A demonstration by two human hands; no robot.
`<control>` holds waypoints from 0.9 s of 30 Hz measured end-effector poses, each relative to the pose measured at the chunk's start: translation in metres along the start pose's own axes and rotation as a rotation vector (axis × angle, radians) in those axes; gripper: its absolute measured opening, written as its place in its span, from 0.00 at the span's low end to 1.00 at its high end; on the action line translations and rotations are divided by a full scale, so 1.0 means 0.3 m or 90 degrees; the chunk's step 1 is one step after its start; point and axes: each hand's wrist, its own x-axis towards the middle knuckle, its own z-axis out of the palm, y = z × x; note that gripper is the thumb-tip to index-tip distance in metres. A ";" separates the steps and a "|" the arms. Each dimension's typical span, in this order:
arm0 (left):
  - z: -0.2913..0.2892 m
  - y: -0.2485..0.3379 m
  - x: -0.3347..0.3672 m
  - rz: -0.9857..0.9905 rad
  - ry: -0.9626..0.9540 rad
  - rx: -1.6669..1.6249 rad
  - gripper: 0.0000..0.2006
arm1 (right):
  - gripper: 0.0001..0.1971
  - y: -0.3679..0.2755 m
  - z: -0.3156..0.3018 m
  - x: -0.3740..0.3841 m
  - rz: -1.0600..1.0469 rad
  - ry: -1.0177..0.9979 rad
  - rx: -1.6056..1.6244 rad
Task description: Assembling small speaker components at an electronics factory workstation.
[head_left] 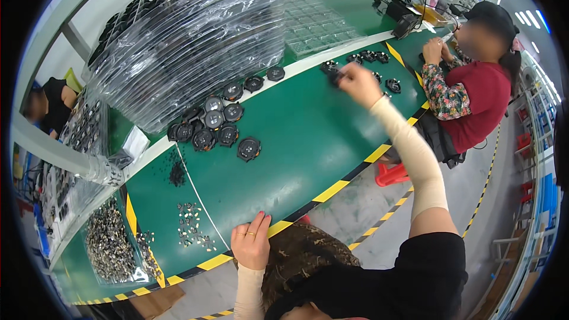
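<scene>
"Where's the black part (333,77)?"

"At the fingers of the right hand (361,84). They're bent beside it; blur means I can't tell whether they pinch it."

"And the left hand (252,247)?"

"Fingers outstretched, slightly spread on the worktop (284,148) edge, holding nothing visible."

"How far along?"

"Partway, I'd judge. Several dark pieces with pale bits (368,56) lie beyond the right fingers, perhaps done. The round black cases (214,119), well left of them, look left to do, with loose small parts (189,220) left of the left fingers."
</scene>
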 end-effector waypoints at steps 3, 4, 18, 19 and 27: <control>0.002 0.000 0.000 0.011 -0.001 0.004 0.14 | 0.14 0.323 -0.179 0.156 0.178 0.081 -0.221; -0.004 -0.005 -0.004 0.005 -0.002 0.013 0.14 | 0.14 0.358 -0.212 0.174 0.194 0.090 -0.262; 0.002 0.005 0.006 0.001 -0.013 0.023 0.14 | 0.14 0.683 -0.352 0.244 0.407 0.045 -0.248; 0.003 0.008 0.009 -0.004 -0.012 0.024 0.14 | 0.14 0.704 -0.359 0.246 0.419 0.059 -0.264; 0.004 0.007 0.007 -0.017 -0.025 0.038 0.13 | 0.13 0.792 -0.357 0.301 0.506 0.097 -0.263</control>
